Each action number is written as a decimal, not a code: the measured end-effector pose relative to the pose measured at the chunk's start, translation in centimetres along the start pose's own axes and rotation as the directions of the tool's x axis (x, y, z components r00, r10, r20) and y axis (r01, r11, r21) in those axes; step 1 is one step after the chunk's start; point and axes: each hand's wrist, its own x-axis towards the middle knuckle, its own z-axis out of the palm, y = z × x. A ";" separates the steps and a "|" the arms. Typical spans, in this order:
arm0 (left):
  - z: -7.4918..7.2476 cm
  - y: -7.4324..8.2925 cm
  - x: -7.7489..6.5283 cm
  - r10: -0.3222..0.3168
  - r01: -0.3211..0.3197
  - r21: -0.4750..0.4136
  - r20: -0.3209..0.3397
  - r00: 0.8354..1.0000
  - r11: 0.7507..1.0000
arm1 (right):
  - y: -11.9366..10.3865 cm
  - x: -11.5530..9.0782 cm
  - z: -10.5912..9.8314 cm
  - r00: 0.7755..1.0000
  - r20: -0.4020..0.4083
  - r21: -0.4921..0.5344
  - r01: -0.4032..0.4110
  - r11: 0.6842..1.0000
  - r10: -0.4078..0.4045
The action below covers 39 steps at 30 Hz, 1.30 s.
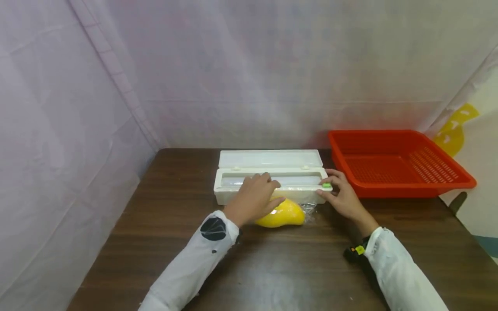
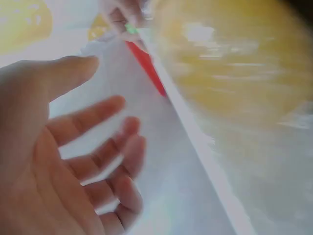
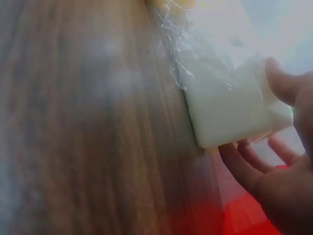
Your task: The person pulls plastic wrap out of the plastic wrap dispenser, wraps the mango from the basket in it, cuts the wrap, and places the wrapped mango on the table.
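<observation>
A white cling film dispenser box [image 1: 222, 198] stands on the table, its lid [image 1: 270, 158] tipped back and a pale roll [image 1: 230, 181] visible inside. Clear film [image 1: 309, 210] hangs down its front, and a yellow mango [image 1: 285, 214] lies against that side. My left hand [image 1: 253, 198] hovers over the box front and mango; its loosely bent fingers [image 2: 88, 122] hold nothing in the left wrist view. With my right hand [image 1: 344, 196] I grip the box's right end, thumb on the front and fingers round the end, beside the green cutter slider [image 1: 326, 185].
A red plastic basket [image 1: 408, 191] stands at the back right, close to my right hand. White sheeting [image 1: 272, 77] hangs behind the brown wooden table [image 1: 272, 268] and along its left side. A yellow cut-out decoration [image 1: 453, 134] is on the right.
</observation>
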 end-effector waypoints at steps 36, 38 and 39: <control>2.9 9.0 12.5 0.330 -0.322 0.312 0.028 0.943 0.894 | 2.2 -0.1 -0.2 0.991 -0.025 -0.108 0.126 0.986 -0.129; 2.9 9.0 12.6 0.332 -0.321 0.318 0.020 0.943 0.892 | 2.3 0.1 -0.2 0.990 -0.025 -0.111 0.136 0.984 -0.140; 2.9 9.0 12.6 0.333 -0.322 0.314 0.019 0.943 0.893 | 2.3 0.1 -0.2 0.990 -0.023 -0.115 0.138 0.984 -0.141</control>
